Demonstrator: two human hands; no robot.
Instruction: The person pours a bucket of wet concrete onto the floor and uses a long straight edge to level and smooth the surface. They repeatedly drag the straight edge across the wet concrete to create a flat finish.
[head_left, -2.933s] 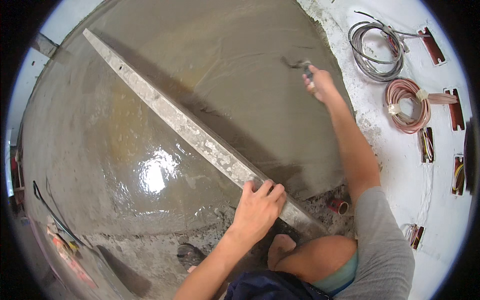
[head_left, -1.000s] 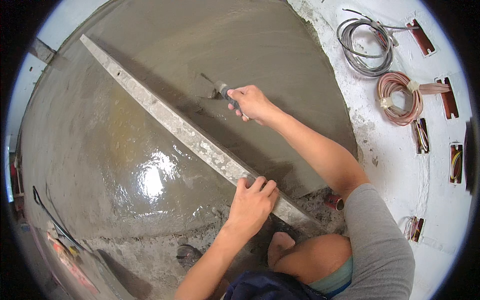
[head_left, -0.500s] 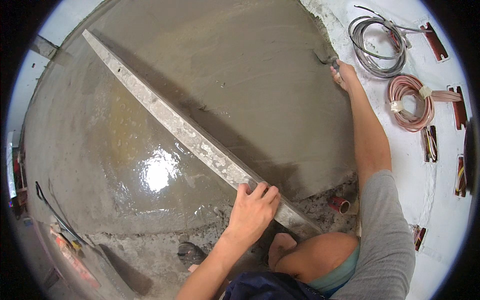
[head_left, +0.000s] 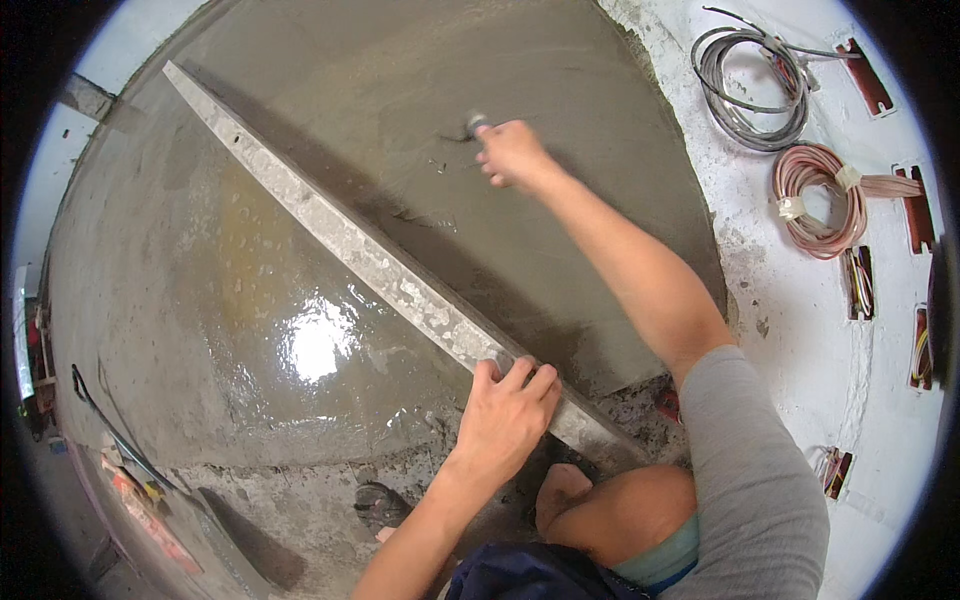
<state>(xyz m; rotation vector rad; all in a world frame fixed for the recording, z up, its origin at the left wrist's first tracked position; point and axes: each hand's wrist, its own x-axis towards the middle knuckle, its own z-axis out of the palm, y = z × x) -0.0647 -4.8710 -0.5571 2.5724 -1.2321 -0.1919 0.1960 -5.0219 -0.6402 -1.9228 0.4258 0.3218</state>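
Across the wet grey mortar (head_left: 560, 80) runs a long metal straightedge (head_left: 330, 230), smeared with dried mortar and slanting from far left to my knee. My left hand (head_left: 510, 410) grips its near end, fingers curled over the upper edge. Out over the mortar, beyond the straightedge, my right hand (head_left: 515, 155) is closed around the handle of a trowel (head_left: 477, 124). Only the handle's rounded end and a thin dark edge of the blade show. The hand and tool are slightly blurred.
Along the white wall at right hang a grey cable coil (head_left: 750, 90) and a pink wire coil (head_left: 820, 200), beside open wall boxes (head_left: 918, 210). A red pipe piece (head_left: 668, 404) shows partly behind my arm. A black hose (head_left: 120, 435) lies at lower left.
My right hand has swept left with the trowel, from the wall edge to the middle of the mortar. My left hand and the straightedge have barely moved.
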